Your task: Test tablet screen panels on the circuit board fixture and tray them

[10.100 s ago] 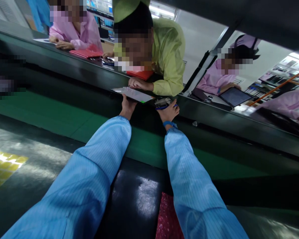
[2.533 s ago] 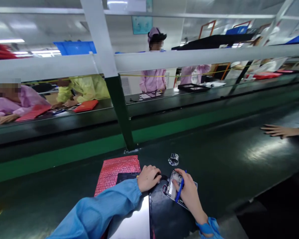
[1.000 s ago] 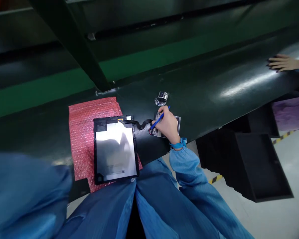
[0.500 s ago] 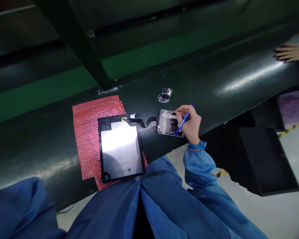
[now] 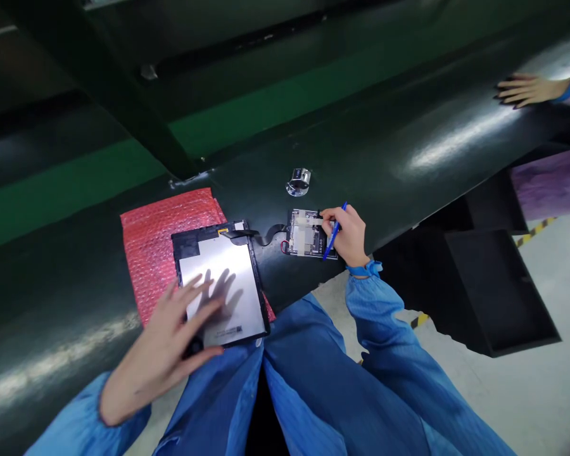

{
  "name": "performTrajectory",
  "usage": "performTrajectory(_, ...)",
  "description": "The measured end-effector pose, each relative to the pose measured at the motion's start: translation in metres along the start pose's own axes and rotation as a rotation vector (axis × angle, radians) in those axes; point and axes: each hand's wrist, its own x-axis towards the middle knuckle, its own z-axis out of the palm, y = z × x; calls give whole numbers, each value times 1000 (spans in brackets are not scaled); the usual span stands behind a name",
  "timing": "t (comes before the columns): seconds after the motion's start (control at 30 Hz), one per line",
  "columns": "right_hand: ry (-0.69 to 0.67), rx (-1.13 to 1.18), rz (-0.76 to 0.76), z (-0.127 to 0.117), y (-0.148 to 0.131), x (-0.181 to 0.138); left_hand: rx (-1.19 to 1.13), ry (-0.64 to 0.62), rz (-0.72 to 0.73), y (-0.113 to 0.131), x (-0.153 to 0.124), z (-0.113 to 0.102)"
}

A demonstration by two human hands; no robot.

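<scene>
Well, right hand (image 5: 349, 237): a narrow pinch, fingers closed around a slim blue pen (image 5: 333, 233), its lower end right at a small taped circuit board (image 5: 304, 233).
Left hand (image 5: 164, 358): spread wide over a black-framed tablet panel (image 5: 218, 278), fingers just above the silver face, their shadow lying apart from them.
Panel: flat on a sheet of red bubble wrap (image 5: 145, 253), silver side up.
Link: a thin black ribbon cable (image 5: 266, 235) runs slack from the panel's top edge toward the board, which lies just beside it.
Nearby: a chrome tally counter (image 5: 298, 182) sits on the dark green bench (image 5: 399, 145); a co-worker's hand (image 5: 527, 90) lies flat far right.
Care: keep that ribbon slack; a tug could strain its joint.
</scene>
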Motion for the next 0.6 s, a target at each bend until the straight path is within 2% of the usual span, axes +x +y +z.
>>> performTrajectory(0.07, -1, -13, -27, 0, 0, 0, 16, -109, 58, 9, -11, 27)
performTrajectory(0.1, 3, -18, -37, 1, 0, 1, 33, -110, 82, 12, -15, 39)
performTrajectory(0.2, 8, -21, -37, 1, -2, 2, 93, -38, 156, 19, -22, 61)
performTrajectory(0.37, -58, -31, 39, -2, -5, 3, 211, 107, 226, 20, -32, 71)
performTrajectory(0.43, -63, -27, 49, -2, -6, 4, 241, 189, 250, 20, -34, 65)
performTrajectory(0.5, -58, -13, 47, -2, -7, 4, 268, 228, 284, 22, -31, 48)
performTrajectory(0.6, -51, -13, 52, 1, -7, 5, 297, 193, 304, 28, -11, -3)
